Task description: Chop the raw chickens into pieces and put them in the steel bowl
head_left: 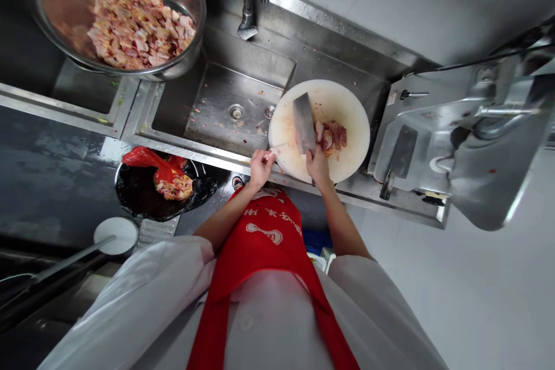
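Note:
A broad cleaver (304, 125) lies over the round white cutting board (353, 156), with my right hand (318, 166) closed on its handle at the near side. Cut raw meat (332, 137) is heaped just right of the blade. My left hand (261, 167) is at the board's lower left edge, fingers pinched around a small pale piece (269, 156), too small to identify for certain. The board rests at the right side of the metal sink (243, 72).
Upper left, a large steel bowl (197, 40) holds many chopped meat pieces. A faucet (247, 26) stands behind the sink. To the right is a metal slicer (468, 167) with a knife (399, 156) on it. A black-lined bin (139, 196) sits below left.

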`<state>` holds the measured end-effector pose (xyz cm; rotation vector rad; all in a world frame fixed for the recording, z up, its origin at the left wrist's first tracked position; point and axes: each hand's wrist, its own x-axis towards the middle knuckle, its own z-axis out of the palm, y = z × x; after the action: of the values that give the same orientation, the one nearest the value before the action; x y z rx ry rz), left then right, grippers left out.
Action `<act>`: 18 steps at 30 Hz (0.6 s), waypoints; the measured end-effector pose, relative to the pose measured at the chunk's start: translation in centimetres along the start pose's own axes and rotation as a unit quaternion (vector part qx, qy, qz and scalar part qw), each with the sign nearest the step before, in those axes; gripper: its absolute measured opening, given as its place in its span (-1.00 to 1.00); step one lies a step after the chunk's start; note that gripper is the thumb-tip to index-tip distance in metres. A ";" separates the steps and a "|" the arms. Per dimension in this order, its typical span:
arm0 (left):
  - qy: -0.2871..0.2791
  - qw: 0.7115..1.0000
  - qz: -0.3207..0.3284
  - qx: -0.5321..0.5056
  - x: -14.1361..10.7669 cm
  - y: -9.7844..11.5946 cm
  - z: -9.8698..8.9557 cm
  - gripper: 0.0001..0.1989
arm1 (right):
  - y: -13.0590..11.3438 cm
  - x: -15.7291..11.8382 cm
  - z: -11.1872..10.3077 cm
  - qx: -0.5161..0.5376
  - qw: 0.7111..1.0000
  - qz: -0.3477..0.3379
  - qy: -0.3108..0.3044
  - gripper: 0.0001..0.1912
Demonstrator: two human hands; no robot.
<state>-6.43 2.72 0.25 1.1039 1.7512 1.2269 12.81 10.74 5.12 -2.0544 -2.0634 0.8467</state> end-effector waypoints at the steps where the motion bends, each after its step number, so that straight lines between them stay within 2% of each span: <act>1: -0.021 1.000 0.006 -0.008 0.2 0.3 0.5 -0.76 | 0.2 0.1 -0.2 0.002 1.000 0.008 0.003 -0.49; 4: -0.085 0.996 0.033 -0.015 0.6 1.1 1.5 -0.75 | -0.2 -0.4 -1.2 0.014 1.000 0.002 0.008 -0.51; 8: -0.060 0.998 0.032 0.014 0.2 1.1 1.8 -0.78 | -3.3 -2.3 -4.8 -0.016 1.000 -0.005 0.025 -0.51; 10: -0.057 0.998 0.034 0.018 -0.1 0.8 1.8 -0.77 | -5.3 -3.5 -7.1 -0.016 0.997 -0.011 0.081 -0.46; 12: -0.051 0.998 0.035 0.018 -0.3 0.5 2.0 -0.75 | -6.8 -4.5 -8.3 0.009 0.988 -0.015 0.151 -0.38; 14: -0.051 0.998 0.032 0.017 -0.4 0.5 2.1 -0.74 | -7.3 -5.2 -7.6 0.033 0.987 0.000 0.157 -0.35; 18: -0.066 0.997 0.029 0.019 0.0 0.5 2.0 -0.75 | -5.2 -4.8 -1.9 0.024 0.999 0.030 -0.013 -0.41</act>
<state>-4.52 3.44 0.18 1.2383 1.6592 1.1316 9.45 7.09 10.50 -2.1002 -1.9829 0.9279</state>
